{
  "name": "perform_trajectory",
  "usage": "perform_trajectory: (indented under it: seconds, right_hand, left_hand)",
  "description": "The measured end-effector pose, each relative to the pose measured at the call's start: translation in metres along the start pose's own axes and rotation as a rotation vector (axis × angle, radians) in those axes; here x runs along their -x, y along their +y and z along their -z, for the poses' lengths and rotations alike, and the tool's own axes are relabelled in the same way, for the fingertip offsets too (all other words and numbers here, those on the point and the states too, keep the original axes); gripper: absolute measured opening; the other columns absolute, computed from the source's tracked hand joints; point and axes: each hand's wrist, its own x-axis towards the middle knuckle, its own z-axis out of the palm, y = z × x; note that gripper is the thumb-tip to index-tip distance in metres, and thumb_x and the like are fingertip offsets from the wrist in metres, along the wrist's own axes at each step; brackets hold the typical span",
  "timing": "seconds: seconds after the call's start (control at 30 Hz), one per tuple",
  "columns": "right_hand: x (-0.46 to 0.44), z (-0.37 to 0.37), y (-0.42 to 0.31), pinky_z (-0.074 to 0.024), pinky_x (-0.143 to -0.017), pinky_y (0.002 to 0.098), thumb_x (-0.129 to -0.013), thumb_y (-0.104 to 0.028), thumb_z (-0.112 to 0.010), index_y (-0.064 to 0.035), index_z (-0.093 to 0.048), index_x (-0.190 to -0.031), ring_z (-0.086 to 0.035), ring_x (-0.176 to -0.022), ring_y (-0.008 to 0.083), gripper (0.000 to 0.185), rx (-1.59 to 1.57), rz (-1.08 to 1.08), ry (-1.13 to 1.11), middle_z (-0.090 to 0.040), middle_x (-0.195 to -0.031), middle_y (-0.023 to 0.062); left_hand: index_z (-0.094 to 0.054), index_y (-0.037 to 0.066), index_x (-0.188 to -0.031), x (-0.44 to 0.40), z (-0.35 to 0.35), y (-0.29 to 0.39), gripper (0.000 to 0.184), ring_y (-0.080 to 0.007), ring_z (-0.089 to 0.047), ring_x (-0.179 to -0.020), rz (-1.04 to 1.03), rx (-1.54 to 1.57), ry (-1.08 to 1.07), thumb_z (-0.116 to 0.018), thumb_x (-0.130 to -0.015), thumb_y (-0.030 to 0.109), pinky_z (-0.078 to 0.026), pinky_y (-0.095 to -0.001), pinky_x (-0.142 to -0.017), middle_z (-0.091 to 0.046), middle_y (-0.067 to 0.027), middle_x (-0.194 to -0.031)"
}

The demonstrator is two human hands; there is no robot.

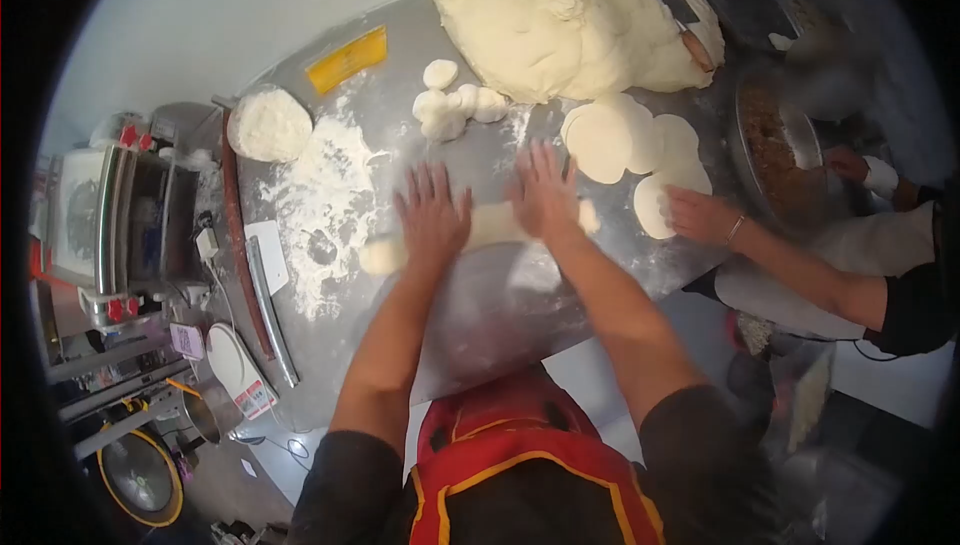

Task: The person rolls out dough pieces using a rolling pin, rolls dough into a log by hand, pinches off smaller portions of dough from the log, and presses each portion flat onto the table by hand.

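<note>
A long roll of dough (490,226) lies crosswise on the floured metal table (400,300). My left hand (433,213) rests flat on its left part, fingers spread and pointing away from me. Farther right, my right hand (543,193) also lies on the roll with its fingers stretched out. The roll's rounded ends show beyond both hands. Several small dough pieces (445,110) sit in a cluster past my fingertips. Flat dough rounds (605,140) overlap to the right of my right hand.
A big dough mass (560,25) covers the far side. At right, a co-worker's hand (700,213) touches a dough round, near a bowl of brown filling (770,145). Leftward are loose flour (325,210), a flour bowl (270,125), a yellow scraper (347,59) and a long brown stick (240,235).
</note>
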Motion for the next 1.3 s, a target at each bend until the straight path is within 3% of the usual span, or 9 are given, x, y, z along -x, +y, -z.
perform_trajectory:
  seconds: [0.13, 0.43, 0.53, 0.6, 0.77, 1.0, 1.13, 1.23, 1.3]
  right_hand:
    - [0.008, 0.003, -0.004, -0.0269, -0.109, 0.0566, -0.095, -0.031, -0.051, -0.0078, -0.046, -0.140, -0.034, -0.137, 0.0329, 0.051, 0.005, 0.021, 0.083, -0.040, -0.146, 0.0148]
    - [0.182, 0.085, -0.026, -0.0266, -0.107, 0.0588, -0.085, -0.020, -0.061, -0.0053, -0.050, -0.133, -0.041, -0.126, 0.0428, 0.051, -0.284, 0.227, -0.061, -0.047, -0.135, 0.0208]
    - [0.179, 0.074, -0.034, -0.0207, -0.110, 0.0589, -0.087, -0.026, -0.062, -0.0016, -0.053, -0.124, -0.037, -0.129, 0.0426, 0.045, -0.402, 0.090, 0.002, -0.047, -0.133, 0.0220]
    - [0.167, 0.073, -0.044, -0.0176, -0.111, 0.0587, -0.088, -0.026, -0.061, -0.0003, -0.052, -0.124, -0.036, -0.131, 0.0412, 0.045, -0.458, 0.059, -0.016, -0.045, -0.134, 0.0228]
    - [0.152, 0.068, -0.063, -0.0203, -0.112, 0.0531, -0.087, -0.022, -0.061, 0.0001, -0.051, -0.125, -0.037, -0.131, 0.0382, 0.045, -0.516, -0.034, -0.015, -0.045, -0.135, 0.0237]
    - [0.162, 0.067, -0.059, -0.0208, -0.112, 0.0543, -0.088, -0.024, -0.062, 0.0003, -0.050, -0.125, -0.040, -0.128, 0.0397, 0.047, -0.545, -0.035, -0.010, -0.046, -0.135, 0.0247]
    - [0.169, 0.067, -0.054, -0.0224, -0.111, 0.0538, -0.087, -0.023, -0.063, 0.0004, -0.050, -0.125, -0.041, -0.126, 0.0400, 0.046, -0.517, -0.024, 0.013, -0.047, -0.133, 0.0242]
    - [0.173, 0.067, -0.054, -0.0219, -0.111, 0.0563, -0.089, -0.024, -0.062, -0.0010, -0.048, -0.128, -0.040, -0.128, 0.0383, 0.048, -0.535, -0.032, -0.006, -0.046, -0.134, 0.0221]
    - [0.174, 0.069, -0.055, -0.0225, -0.111, 0.0561, -0.089, -0.024, -0.063, -0.0021, -0.049, -0.128, -0.041, -0.128, 0.0381, 0.047, -0.538, -0.037, 0.005, -0.047, -0.133, 0.0213]
  left_hand:
    - [-0.038, 0.006, -0.145, -0.009, -0.001, -0.013, 0.062, -0.0379, -0.024, -0.143, -0.099, -0.046, 0.053, -0.040, -0.098, 0.046, -0.014, -0.0596, -0.114, -0.031, -0.0200, -0.153]
    - [-0.045, 0.006, -0.139, 0.198, 0.041, -0.034, 0.055, -0.0351, -0.038, -0.136, -0.302, 0.399, -0.138, -0.058, -0.090, 0.024, -0.027, -0.0502, -0.113, -0.045, -0.0184, -0.143]
    - [-0.043, 0.004, -0.141, 0.194, 0.040, -0.074, 0.055, -0.0373, -0.040, -0.134, -0.023, 0.509, -0.026, -0.057, -0.089, 0.016, -0.027, -0.0467, -0.113, -0.047, -0.0205, -0.140]
    - [-0.034, -0.006, -0.143, 0.160, 0.043, -0.110, 0.062, -0.0419, -0.032, -0.138, 0.232, 0.412, 0.239, -0.054, -0.094, 0.025, -0.022, -0.0464, -0.115, -0.036, -0.0273, -0.147]
    - [-0.021, -0.004, -0.149, 0.093, 0.010, -0.163, 0.080, -0.0446, -0.015, -0.144, 0.937, -0.011, 0.159, -0.043, -0.096, 0.052, -0.012, -0.0527, -0.117, -0.019, -0.0288, -0.154]
    - [-0.027, 0.009, -0.150, 0.064, 0.039, -0.095, 0.069, -0.0455, -0.015, -0.144, -0.233, 0.520, -0.488, -0.046, -0.096, 0.049, -0.014, -0.0628, -0.112, -0.021, -0.0214, -0.157]
    - [-0.030, 0.008, -0.149, 0.039, 0.028, -0.104, 0.068, -0.0473, -0.010, -0.144, 0.418, 0.148, 0.067, -0.049, -0.095, 0.045, -0.010, -0.0629, -0.113, -0.019, -0.0222, -0.157]
    - [-0.029, 0.009, -0.150, 0.035, 0.001, -0.058, 0.072, -0.0461, -0.007, -0.145, 0.380, 0.070, -0.065, -0.046, -0.095, 0.051, -0.004, -0.0643, -0.113, -0.020, -0.0208, -0.157]
    - [-0.027, 0.009, -0.151, 0.047, -0.006, -0.013, 0.076, -0.0432, -0.006, -0.146, 0.001, 0.092, -0.320, -0.041, -0.094, 0.057, -0.003, -0.0669, -0.112, -0.016, -0.0175, -0.159]
